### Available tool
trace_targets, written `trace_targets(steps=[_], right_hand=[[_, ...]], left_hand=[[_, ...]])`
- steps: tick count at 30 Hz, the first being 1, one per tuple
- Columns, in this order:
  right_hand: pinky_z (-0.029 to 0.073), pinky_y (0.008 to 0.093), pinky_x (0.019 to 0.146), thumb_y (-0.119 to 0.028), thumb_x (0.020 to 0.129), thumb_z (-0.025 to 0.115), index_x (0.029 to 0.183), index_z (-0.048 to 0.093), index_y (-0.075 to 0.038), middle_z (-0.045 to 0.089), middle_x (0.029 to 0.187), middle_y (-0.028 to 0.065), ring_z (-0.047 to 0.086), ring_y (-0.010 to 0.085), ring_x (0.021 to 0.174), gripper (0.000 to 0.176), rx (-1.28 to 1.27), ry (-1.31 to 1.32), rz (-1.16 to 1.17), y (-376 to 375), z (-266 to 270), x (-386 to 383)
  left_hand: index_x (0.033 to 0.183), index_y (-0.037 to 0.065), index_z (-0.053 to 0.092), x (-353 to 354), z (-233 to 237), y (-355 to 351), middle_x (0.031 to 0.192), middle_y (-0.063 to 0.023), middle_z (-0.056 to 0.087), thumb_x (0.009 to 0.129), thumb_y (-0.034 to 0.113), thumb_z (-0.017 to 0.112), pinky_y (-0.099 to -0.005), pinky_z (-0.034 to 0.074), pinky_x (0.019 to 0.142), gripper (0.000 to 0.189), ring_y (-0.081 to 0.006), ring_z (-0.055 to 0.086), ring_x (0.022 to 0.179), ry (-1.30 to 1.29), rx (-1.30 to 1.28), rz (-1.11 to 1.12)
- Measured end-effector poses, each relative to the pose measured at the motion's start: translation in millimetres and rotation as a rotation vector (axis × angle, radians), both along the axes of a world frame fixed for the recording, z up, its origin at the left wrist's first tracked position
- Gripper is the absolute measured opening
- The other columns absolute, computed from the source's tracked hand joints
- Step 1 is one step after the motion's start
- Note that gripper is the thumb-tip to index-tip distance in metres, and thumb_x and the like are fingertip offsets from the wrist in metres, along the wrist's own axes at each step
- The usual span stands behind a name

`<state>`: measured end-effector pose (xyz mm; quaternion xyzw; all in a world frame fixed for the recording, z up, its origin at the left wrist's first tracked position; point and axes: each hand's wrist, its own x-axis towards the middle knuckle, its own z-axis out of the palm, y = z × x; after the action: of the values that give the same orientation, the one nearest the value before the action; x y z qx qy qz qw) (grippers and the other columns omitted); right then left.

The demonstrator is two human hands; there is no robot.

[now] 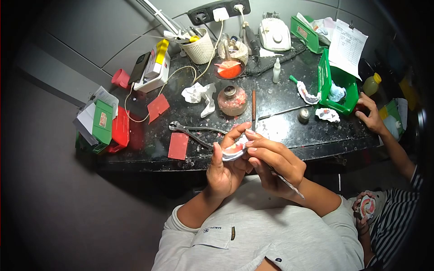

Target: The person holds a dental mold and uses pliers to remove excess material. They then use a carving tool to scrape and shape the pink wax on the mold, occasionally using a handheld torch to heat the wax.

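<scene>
A dental cast (233, 151) with pinkish wax on it is held near the table's front edge, in the middle of the view. My left hand (222, 174) grips it from the left and below, thumb at its left side. Over its right side lies my right hand (276, 165), fingers bent against the cast. A thin tool (289, 186) sticks out below the right hand's fingers; its other end is hidden. Just beyond the hands are a brown-handled tool (254, 105), a metal instrument (282, 112) and pliers (194, 131).
On the black table (153, 140) stand a burner (232, 100), red wax sheets (177, 146), crumpled tissue (199, 95), a small bottle (276, 71) and a green bin (339, 86). At the right, a co-worker's hand (371, 118) rests by the bin; their other hand holds another cast (367, 207).
</scene>
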<state>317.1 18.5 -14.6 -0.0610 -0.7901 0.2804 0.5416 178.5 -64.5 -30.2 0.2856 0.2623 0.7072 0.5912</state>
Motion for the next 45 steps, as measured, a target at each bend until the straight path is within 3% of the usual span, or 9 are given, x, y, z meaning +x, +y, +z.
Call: trace_targets(steps=[5,17,21,35,37,38,41,42,45], right_hand=[[0.059,0.0390,0.094,0.001,0.093,0.069,0.110,0.065,0.004,0.070,0.109,0.0207,0.070,0.0347,0.112,0.018,0.004,0.010,-0.005,1,0,-1],[0.059,0.0389,0.094,0.003,0.093,0.068,0.108,0.065,0.005,0.070,0.108,0.0211,0.070,0.0346,0.110,0.016,0.007,0.001,-0.008,2,-1,-1],[0.061,0.0391,0.089,0.006,0.087,0.072,0.102,0.068,0.009,0.071,0.105,0.0210,0.072,0.0357,0.105,0.016,0.034,0.050,-0.006,5,-4,-5],[0.059,0.0335,0.078,0.004,0.091,0.069,0.103,0.066,0.007,0.071,0.101,0.0210,0.073,0.0288,0.091,0.013,-0.072,0.089,-0.078,10,-11,-6],[0.059,0.0336,0.078,0.003,0.092,0.069,0.103,0.066,0.007,0.071,0.102,0.0211,0.073,0.0289,0.091,0.012,-0.092,0.091,-0.078,10,-11,-5],[0.059,0.0336,0.078,0.003,0.093,0.068,0.104,0.066,0.006,0.071,0.102,0.0214,0.073,0.0288,0.090,0.012,-0.111,0.093,-0.066,10,-11,-5],[0.059,0.0336,0.079,0.001,0.094,0.067,0.105,0.065,0.006,0.072,0.103,0.0223,0.073,0.0286,0.090,0.012,-0.145,0.088,-0.035,11,-7,-1],[0.059,0.0337,0.080,0.000,0.095,0.066,0.106,0.065,0.006,0.072,0.104,0.0229,0.073,0.0286,0.091,0.012,-0.164,0.080,-0.017,11,-6,0],[0.059,0.0335,0.081,-0.003,0.098,0.063,0.107,0.064,0.005,0.072,0.107,0.0238,0.074,0.0281,0.094,0.012,-0.233,0.110,0.062,14,-8,1]], left_hand=[[0.157,0.002,0.019,1,-2,0,0.135,-0.0151,0.056,0.102,0.069,0.026,-0.0366,0.050,0.097,0.086,-0.0204,0.062,0.115,0.032,0.012,0.002],[0.155,0.002,0.022,4,0,1,0.131,-0.0125,0.056,0.101,0.070,0.028,-0.0297,0.047,0.083,0.087,-0.0157,0.060,0.106,0.096,-0.020,0.055],[0.154,0.001,0.026,3,-3,0,0.122,-0.0098,0.060,0.102,0.070,0.027,-0.0268,0.044,0.076,0.086,-0.0120,0.060,0.098,0.092,-0.049,0.075],[0.151,-0.005,0.031,-2,-5,7,0.104,-0.0076,0.062,0.097,0.076,0.032,-0.0252,0.045,0.068,0.097,-0.0120,0.059,0.087,-0.021,0.016,0.023],[0.152,-0.006,0.029,-1,-7,6,0.105,-0.0089,0.062,0.101,0.070,0.033,-0.0254,0.045,0.068,0.091,-0.0128,0.059,0.087,0.184,0.058,0.063],[0.147,-0.006,0.038,0,-4,7,0.101,-0.0105,0.063,0.106,0.060,0.031,-0.0252,0.045,0.067,0.077,-0.0134,0.059,0.084,0.148,0.035,0.060],[0.136,-0.005,0.050,-14,-7,9,0.092,-0.0114,0.064,0.109,0.055,0.027,-0.0243,0.044,0.064,0.069,-0.0140,0.058,0.078,0.177,0.054,-0.008],[0.119,-0.004,0.060,-11,-5,6,0.083,-0.0117,0.063,0.110,0.053,0.025,-0.0236,0.043,0.059,0.068,-0.0138,0.057,0.068,0.172,-0.084,0.100],[0.110,-0.003,0.063,-27,-17,4,0.079,-0.0115,0.063,0.109,0.055,0.024,-0.0232,0.042,0.054,0.070,-0.0131,0.057,0.063,0.201,0.018,0.032]])
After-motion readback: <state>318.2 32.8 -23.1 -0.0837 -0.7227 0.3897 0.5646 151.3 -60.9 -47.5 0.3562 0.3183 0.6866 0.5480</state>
